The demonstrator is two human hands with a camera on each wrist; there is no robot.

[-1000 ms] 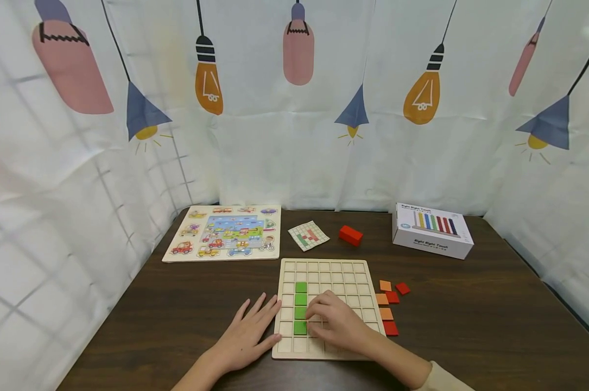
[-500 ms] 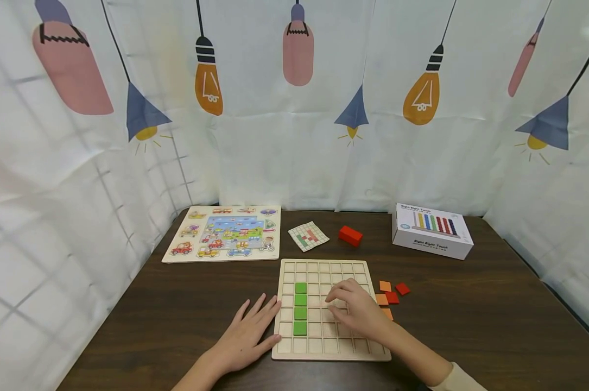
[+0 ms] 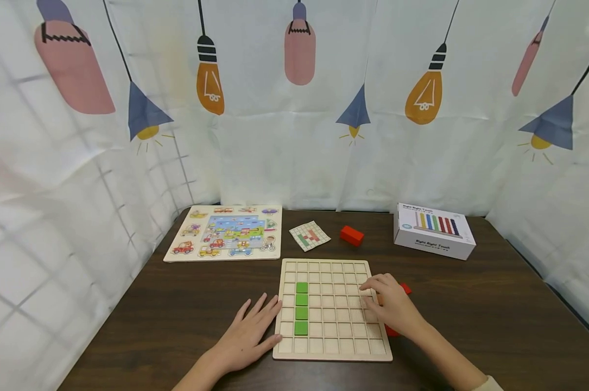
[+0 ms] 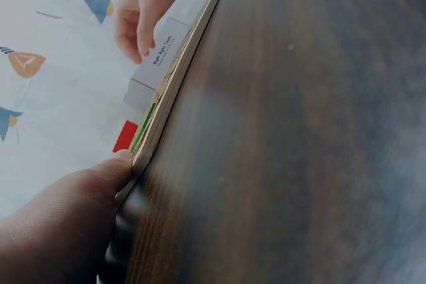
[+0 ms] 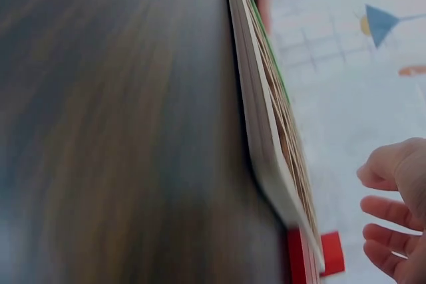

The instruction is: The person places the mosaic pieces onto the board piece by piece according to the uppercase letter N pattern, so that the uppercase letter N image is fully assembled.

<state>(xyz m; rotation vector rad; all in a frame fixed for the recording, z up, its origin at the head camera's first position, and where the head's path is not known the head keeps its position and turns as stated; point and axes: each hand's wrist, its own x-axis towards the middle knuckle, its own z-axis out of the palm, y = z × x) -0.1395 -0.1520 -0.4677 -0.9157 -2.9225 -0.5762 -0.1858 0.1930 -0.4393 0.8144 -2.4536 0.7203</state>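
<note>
A wooden grid board (image 3: 345, 328) lies on the table, with a column of several green square tiles (image 3: 301, 313) in its left part. My left hand (image 3: 245, 338) rests flat at the board's left edge, fingers spread, and its thumb touches the edge in the left wrist view. Over the board's right edge hovers my right hand (image 3: 397, 307), its fingers loosely bent with nothing between them. Beneath and beside it, red tiles (image 3: 406, 288) and an orange tile (image 3: 380, 299) show partly; the hand hides the others.
Behind the board lie a pattern card (image 3: 310, 235) and a red block (image 3: 352, 235). A picture puzzle (image 3: 179, 228) is at the back left. The white box (image 3: 433, 231) stands at the back right, before a printed curtain (image 3: 294, 157).
My right hand has moved right, from beside the green tiles across the board to its right edge, over the loose tiles. My left hand has stayed in place.
</note>
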